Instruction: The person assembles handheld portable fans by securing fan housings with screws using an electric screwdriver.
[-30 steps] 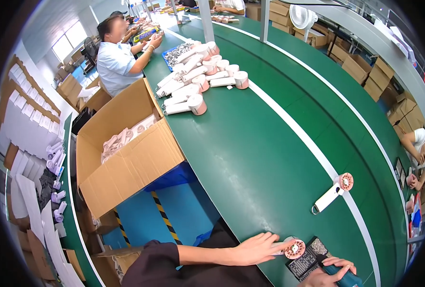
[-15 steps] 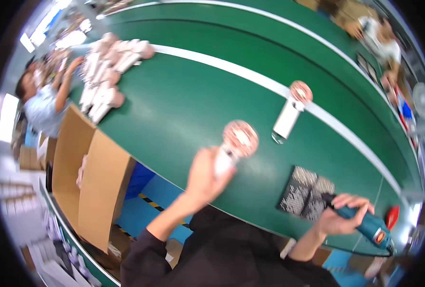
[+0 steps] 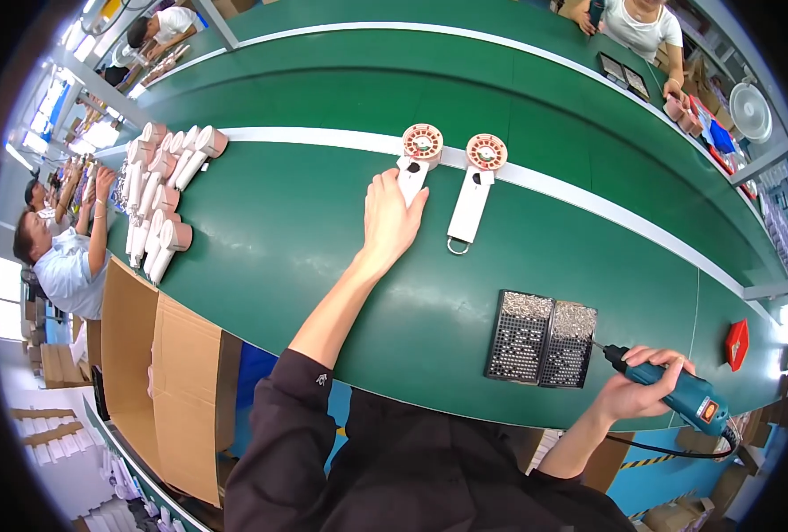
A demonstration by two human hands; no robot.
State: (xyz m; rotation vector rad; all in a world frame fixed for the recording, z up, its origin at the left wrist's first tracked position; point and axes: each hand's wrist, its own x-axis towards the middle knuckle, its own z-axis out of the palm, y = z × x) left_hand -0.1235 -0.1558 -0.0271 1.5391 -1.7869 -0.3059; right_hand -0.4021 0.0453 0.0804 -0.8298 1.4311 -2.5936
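Note:
My left hand is closed round the white handle of a small handheld fan with a round pink head, at the white line on the green bench. Just right of it lies a second handheld fan, its head across the line and a loop at the handle's near end. My right hand grips a teal electric screwdriver, whose bit points left toward a black screw tray. The tray has two halves, with loose silvery screws heaped at the far side and rows of screws in holes nearer me.
Several pink and white fans lie piled at the left. An open cardboard box stands below the bench's left edge. A red bin sits at the right. Co-workers are at the left and across the bench; a black cable trails from the screwdriver.
My left hand has carried its fan away from me to the white line, beside the other fan. My right hand still holds the screwdriver, its bit now off the tray's right edge. The view has shifted.

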